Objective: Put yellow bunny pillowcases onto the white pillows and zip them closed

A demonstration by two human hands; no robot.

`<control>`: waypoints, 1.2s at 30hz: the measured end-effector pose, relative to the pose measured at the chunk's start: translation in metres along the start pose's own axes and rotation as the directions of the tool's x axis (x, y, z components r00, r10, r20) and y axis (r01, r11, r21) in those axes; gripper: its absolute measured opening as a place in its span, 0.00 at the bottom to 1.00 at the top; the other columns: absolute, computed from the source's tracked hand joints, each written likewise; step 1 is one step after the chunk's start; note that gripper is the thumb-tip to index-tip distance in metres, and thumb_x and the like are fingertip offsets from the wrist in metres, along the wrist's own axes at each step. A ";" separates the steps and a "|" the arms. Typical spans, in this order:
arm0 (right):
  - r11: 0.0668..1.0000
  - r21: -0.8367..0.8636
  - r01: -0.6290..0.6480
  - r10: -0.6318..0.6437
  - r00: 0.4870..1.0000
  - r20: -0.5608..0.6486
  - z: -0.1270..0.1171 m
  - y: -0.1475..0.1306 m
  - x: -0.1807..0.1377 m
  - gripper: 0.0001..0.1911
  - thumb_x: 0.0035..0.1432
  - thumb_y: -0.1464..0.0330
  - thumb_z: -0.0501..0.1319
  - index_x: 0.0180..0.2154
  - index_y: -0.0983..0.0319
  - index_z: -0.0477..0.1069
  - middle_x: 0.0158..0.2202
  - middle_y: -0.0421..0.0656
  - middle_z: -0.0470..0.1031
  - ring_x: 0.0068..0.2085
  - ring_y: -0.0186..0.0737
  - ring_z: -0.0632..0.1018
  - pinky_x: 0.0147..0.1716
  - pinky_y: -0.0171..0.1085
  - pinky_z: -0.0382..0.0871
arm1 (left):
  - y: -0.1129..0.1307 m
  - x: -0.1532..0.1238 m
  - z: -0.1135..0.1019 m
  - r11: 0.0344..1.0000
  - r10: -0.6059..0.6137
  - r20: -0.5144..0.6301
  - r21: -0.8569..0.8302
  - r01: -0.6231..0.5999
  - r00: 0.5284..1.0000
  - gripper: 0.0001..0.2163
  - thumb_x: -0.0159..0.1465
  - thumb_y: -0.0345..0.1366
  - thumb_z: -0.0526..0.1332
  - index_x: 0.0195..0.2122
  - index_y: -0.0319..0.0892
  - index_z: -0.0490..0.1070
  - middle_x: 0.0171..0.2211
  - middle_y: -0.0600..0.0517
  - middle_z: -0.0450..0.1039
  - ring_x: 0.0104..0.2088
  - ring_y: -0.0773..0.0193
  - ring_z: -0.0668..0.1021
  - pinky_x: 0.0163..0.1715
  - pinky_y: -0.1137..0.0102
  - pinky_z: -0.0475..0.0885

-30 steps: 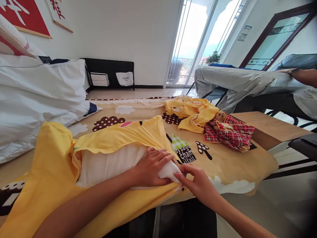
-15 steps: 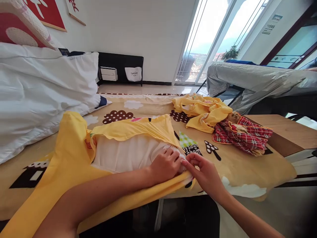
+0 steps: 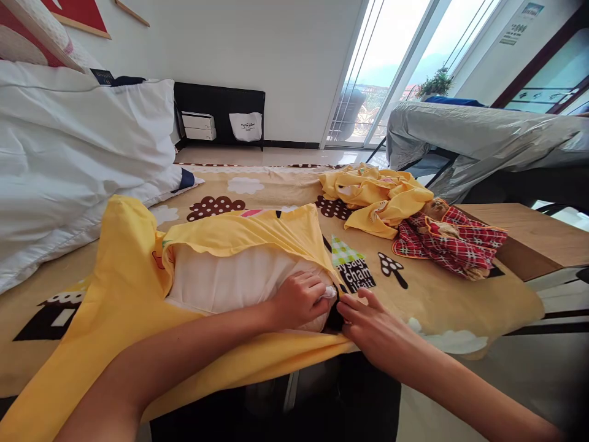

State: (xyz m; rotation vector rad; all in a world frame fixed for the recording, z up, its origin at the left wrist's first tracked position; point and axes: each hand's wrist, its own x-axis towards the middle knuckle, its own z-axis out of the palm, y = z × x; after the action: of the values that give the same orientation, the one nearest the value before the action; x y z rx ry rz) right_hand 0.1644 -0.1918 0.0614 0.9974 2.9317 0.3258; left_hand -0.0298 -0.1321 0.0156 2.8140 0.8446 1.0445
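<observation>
A yellow fabric cover (image 3: 285, 224) lies spread on the bed, its opening folded back around a white padded quilt (image 3: 221, 276). My left hand (image 3: 301, 298) reaches over the quilt and is closed on its bunched white corner. Close beside it on the right, my right hand (image 3: 372, 325) pinches the yellow edge at the cover's corner. A dark gap shows between the two hands. More of the yellow cloth runs down the left side and under my left forearm. My right fingertips are partly hidden.
Beneath everything is a tan patterned bedsheet (image 3: 442, 301). A crumpled yellow cloth (image 3: 377, 196) and a red plaid cloth doll (image 3: 455, 239) lie at the right. White bedding (image 3: 83, 159) is piled at the left. A wooden tabletop (image 3: 529, 233) adjoins the bed's right edge.
My right hand has turned palm down and shifted slightly lower on the cover's edge. The hands have drawn apart a little, and my left still holds the white corner. The view has tilted slightly down.
</observation>
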 end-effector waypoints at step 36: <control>0.995 -0.094 0.031 -0.002 0.957 0.290 -0.011 0.007 0.026 0.09 0.48 0.79 0.62 0.22 0.61 0.74 0.20 0.44 0.73 0.34 0.44 0.75 0.48 0.44 0.58 | -0.010 -0.001 -0.020 0.983 0.036 -0.057 0.181 -0.025 0.998 0.12 0.68 0.32 0.50 0.27 0.41 0.66 0.27 0.50 0.69 0.30 0.62 0.72 0.32 0.66 0.66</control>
State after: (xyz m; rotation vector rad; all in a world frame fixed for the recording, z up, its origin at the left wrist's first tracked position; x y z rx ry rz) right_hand 0.1471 -0.1733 0.0742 0.9197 2.6327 0.2911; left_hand -0.0475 -0.1276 0.0288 2.9656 0.9511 1.1157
